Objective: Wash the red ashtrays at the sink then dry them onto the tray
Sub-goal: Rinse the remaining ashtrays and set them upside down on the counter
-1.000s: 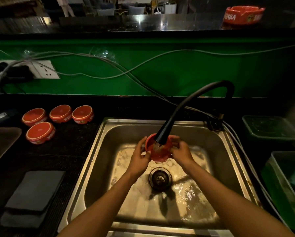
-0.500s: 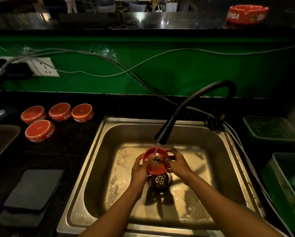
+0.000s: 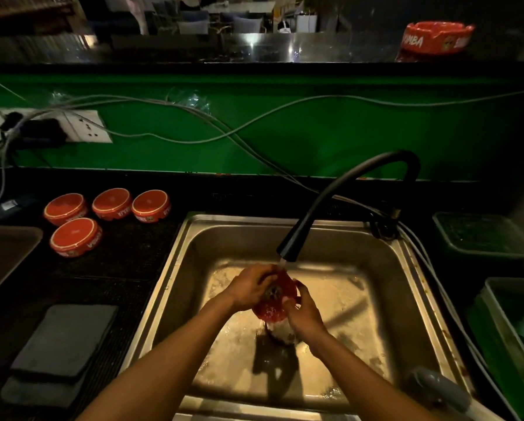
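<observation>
A red ashtray point(image 3: 277, 302) is held tilted over the steel sink point(image 3: 193, 238), under water running from the black tap point(image 3: 288, 252). My left hand point(image 3: 250, 288) grips its upper left rim, fingers curled over the top. My right hand point(image 3: 304, 314) holds its lower right side. Several red ashtrays point(image 3: 75, 237) lie upside down on the dark counter left of the sink. One more red ashtray point(image 3: 436, 36) stands on the high ledge at the back right. A dark tray point(image 3: 8, 250) shows at the left edge.
Grey folded cloths point(image 3: 63, 338) lie on the counter at the front left. Green plastic bins point(image 3: 482, 235) stand right of the sink. Cables point(image 3: 254, 120) and a wall socket point(image 3: 84, 130) run along the green wall. A grey object point(image 3: 436, 387) rests at the sink's front right corner.
The ashtray has come down from the tap's nozzle and tipped onto its side. My left hand has moved over its top rim, and both hands sit lower in the basin.
</observation>
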